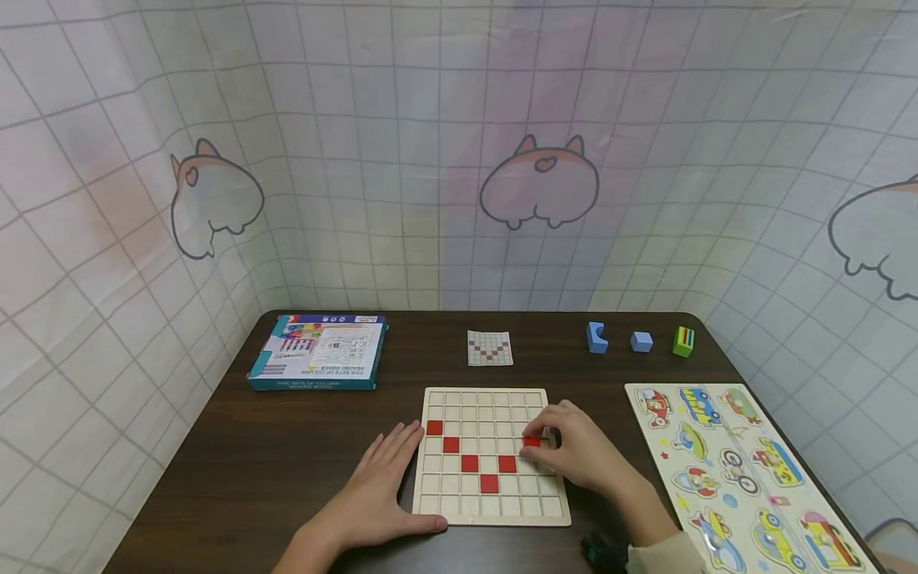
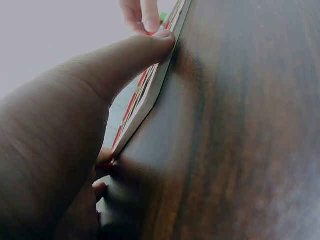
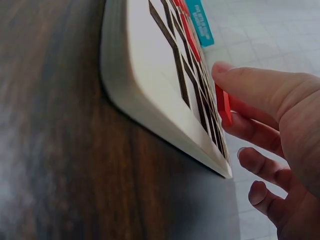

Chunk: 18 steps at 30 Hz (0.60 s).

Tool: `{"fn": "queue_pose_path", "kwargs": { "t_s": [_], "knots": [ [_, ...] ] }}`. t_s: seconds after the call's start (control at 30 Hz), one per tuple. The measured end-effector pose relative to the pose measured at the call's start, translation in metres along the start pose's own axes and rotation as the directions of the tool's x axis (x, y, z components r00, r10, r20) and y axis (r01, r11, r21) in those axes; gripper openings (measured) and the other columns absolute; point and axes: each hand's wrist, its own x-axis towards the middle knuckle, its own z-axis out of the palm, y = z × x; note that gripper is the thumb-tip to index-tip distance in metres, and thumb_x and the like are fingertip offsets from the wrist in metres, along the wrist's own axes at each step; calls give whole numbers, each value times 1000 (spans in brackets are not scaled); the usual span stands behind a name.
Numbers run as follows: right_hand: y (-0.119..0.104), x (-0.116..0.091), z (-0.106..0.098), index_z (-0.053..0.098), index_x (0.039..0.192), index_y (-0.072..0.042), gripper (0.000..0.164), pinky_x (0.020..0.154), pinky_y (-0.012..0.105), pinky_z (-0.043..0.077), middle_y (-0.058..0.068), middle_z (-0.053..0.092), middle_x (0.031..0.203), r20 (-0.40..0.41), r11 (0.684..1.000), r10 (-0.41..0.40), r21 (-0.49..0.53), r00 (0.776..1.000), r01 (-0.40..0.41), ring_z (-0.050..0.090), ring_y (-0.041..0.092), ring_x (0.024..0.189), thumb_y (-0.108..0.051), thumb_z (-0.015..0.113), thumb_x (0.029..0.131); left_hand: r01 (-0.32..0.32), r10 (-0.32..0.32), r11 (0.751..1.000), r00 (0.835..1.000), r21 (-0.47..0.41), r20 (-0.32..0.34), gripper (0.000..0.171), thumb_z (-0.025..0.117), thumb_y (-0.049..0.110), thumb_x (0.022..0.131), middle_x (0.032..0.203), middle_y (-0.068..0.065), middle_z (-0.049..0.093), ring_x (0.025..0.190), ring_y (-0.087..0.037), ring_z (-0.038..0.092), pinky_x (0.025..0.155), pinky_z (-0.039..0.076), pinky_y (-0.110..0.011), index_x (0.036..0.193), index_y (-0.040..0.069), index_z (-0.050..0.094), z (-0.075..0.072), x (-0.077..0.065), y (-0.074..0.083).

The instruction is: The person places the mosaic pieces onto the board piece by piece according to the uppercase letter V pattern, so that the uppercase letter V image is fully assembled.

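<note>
A pale wooden grid board lies on the dark table, with several red square tiles set in its cells in a slanting pattern. Over the right part of the board, my right hand pinches a red tile between thumb and fingers. Along the board's left edge rests my left hand, fingers extended and spread, its thumb touching the front left corner. From the left wrist view, that thumb lies against the board's rim.
A small pattern card lies behind the board. A flat box sits back left. Two blue blocks and a green striped block stand back right. A picture puzzle board lies on the right.
</note>
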Motion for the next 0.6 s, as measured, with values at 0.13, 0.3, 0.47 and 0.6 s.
{"fn": "queue_pose_path", "kwargs": {
  "t_s": [0.13,0.3,0.47,0.6],
  "knots": [
    [-1,4,3,83,105,-33,19,82,28,49,-20,71,104,8,1000,-9,6,1000,9,54,11,99,-41,94,91,-1,1,1000,1000,0,0,143,75,98,71,187,7,19,176,-27,12,142,8,-61,181,26,17,0,0,0],
    [-4,8,6,84,104,-32,19,85,29,50,-20,73,108,26,1000,-14,19,1000,13,54,9,101,-41,94,90,-1,1,1000,1000,-8,0,143,76,98,71,187,6,20,176,-27,12,142,9,-62,180,26,18,-1,0,0],
    [-4,10,8,84,105,-32,19,88,30,52,-21,73,107,36,999,-18,28,999,17,54,8,103,-40,94,91,0,0,1000,1000,-9,4,142,75,97,72,187,6,19,176,-27,12,142,8,-62,181,26,18,-1,0,1],
    [-3,11,9,84,105,-32,19,91,32,54,-21,73,108,42,999,-11,35,999,9,55,8,104,-40,95,90,-8,8,1000,1000,-8,-3,142,76,97,73,187,4,20,176,-29,13,142,9,-63,180,25,18,-2,-1,2]
  ]
}}
